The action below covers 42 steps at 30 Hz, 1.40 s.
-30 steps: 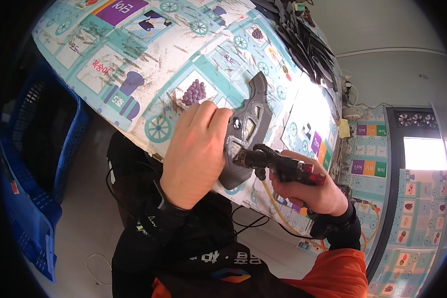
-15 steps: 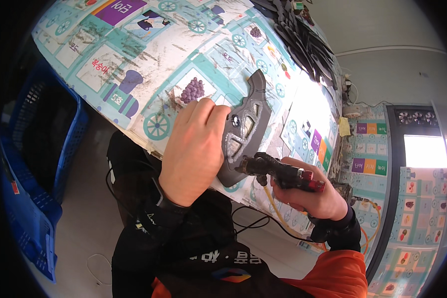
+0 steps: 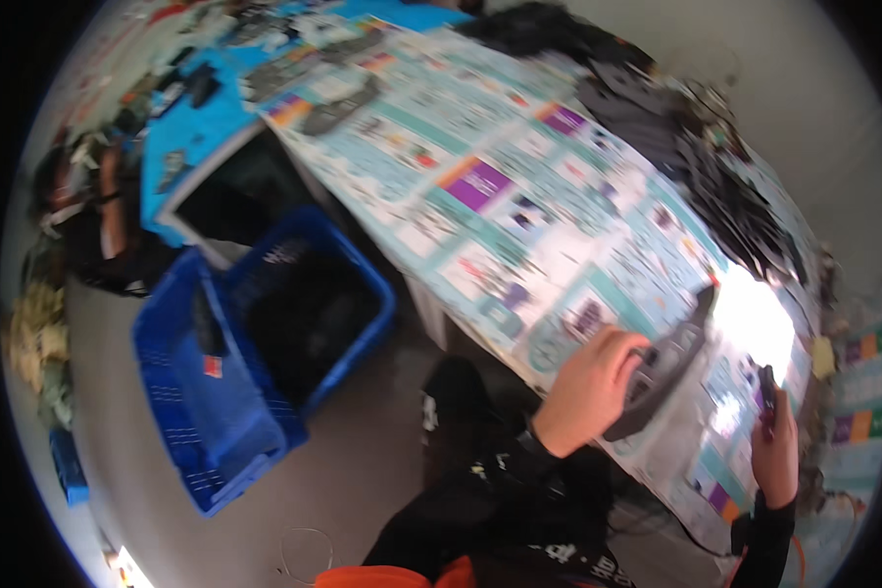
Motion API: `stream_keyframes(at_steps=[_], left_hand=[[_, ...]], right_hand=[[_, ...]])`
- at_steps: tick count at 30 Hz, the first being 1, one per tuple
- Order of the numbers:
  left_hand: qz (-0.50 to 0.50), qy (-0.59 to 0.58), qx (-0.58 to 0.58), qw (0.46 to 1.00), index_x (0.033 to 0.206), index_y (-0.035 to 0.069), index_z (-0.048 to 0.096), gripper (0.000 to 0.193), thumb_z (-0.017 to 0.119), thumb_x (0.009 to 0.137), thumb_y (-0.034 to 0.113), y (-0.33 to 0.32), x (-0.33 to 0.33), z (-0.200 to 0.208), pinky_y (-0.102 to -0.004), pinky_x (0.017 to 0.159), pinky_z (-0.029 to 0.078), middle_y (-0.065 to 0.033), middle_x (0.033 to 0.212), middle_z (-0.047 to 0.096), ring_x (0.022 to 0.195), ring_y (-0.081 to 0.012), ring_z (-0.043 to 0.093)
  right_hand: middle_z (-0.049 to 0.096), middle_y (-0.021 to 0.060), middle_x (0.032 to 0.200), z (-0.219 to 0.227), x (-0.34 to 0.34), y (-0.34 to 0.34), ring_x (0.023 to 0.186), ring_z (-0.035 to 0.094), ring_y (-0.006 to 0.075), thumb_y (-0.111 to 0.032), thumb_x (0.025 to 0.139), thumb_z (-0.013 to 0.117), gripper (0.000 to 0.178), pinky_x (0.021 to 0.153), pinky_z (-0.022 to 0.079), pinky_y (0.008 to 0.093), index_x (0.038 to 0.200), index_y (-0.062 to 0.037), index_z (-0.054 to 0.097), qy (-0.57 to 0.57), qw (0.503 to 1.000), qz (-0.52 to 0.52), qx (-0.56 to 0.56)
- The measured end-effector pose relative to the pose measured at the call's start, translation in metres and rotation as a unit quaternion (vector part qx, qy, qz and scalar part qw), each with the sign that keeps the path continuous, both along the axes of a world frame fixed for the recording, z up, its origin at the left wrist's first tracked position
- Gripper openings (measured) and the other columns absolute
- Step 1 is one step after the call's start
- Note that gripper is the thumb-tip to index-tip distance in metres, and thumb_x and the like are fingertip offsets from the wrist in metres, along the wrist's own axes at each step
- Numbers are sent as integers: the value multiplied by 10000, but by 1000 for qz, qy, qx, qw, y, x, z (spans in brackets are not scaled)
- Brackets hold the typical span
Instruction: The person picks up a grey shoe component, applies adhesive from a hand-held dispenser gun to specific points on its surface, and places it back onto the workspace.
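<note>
My left hand [image 3: 588,397] is closed, its thumb and fingers pinching the near edge of a long, curved dark grey plastic part [image 3: 686,348] with window-like openings. The part lies slanted near the front edge of the table. To the right of it, my right hand [image 3: 776,456] is wrapped round a black gun-shaped tool [image 3: 768,387] with some red on it. The tool points away from me and stands apart from the part. Motion blur hides the finer details of both.
The table [image 3: 441,240] has a printed paper cover. Dark grey pieces [image 3: 671,147] are heaped along its far edge, and a similar part [image 3: 341,110] lies at its far left end. Two blue plastic baskets [image 3: 191,387] stand on the floor at left. A bright glare covers the table's right side.
The view has swung left, showing more table and the baskets. The tool has moved away from the grey part, to the right. My left hand still grips the part.
</note>
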<state>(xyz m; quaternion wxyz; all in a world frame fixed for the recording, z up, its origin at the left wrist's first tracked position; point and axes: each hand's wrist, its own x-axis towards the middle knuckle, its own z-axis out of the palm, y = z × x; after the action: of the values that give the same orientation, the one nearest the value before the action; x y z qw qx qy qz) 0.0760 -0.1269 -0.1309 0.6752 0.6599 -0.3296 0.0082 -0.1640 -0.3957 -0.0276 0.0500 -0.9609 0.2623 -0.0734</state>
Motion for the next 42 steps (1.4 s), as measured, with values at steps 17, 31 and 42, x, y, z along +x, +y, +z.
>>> stream_keyframes(at_steps=[17, 31, 42], left_hand=[[344, -133, 260, 893, 1063, 40, 770, 279, 864, 820, 139, 218, 492, 3, -402, 816, 590, -127, 960, 795, 899, -283, 768], [19, -63, 290, 955, 1071, -4, 735, 332, 828, 894, 261, -6, 430, 98, -348, 713, 561, -107, 863, 766, 778, -215, 736], [-189, -27, 389, 901, 1080, -3, 747, 368, 815, 931, 326, -316, 227, 42, -307, 727, 581, -86, 881, 774, 764, -148, 737]], right_hand=[[495, 318, 1503, -129, -73, -56, 1425, 462, 498, 72, 935, 563, 620, 1158, 415, 482, 1536, 46, 411, -25, 982, -166, -81], [559, 242, 1161, -80, -37, -3, 1112, 573, 483, 36, 809, 696, 479, 913, 491, 523, 1252, 24, 515, -88, 980, -180, -12], [558, 225, 1140, -72, -44, -11, 1111, 565, 455, 25, 720, 773, 563, 941, 490, 511, 1221, 8, 516, -111, 981, -154, 48]])
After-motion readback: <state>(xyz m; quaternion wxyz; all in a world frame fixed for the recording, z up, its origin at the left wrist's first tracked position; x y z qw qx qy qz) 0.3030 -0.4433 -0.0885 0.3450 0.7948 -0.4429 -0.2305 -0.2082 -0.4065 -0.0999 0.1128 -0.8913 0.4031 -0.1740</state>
